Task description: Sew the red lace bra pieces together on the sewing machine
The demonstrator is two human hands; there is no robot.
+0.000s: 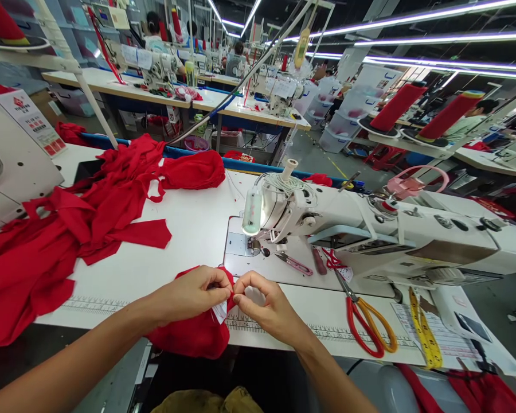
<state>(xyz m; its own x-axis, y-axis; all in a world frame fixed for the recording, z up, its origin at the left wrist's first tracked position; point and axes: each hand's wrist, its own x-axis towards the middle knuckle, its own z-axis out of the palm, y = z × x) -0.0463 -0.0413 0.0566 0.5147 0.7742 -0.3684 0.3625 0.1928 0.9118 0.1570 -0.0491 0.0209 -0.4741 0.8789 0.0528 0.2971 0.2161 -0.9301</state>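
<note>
A red cloth piece (193,337) hangs over the front edge of the sewing table, with a white label (219,311) showing on it. My left hand (204,292) is closed on the cloth near the label, thumb against the curled fingers. Right beside it, my right hand (262,301) pinches at the cloth's edge between thumb and forefinger; what lies exactly between those fingertips is too small to make out. Just beyond my hands stands a white sewing machine (327,212), its presser foot (253,246) over the metal needle plate.
A heap of red fabric (90,212) covers the table's left. To the right lie pink-handled thread snips (294,264), scissors (370,327) with red and orange handles and a yellow tape measure (425,332). Red thread cones (398,106) stand behind the machine. Other people work farther back.
</note>
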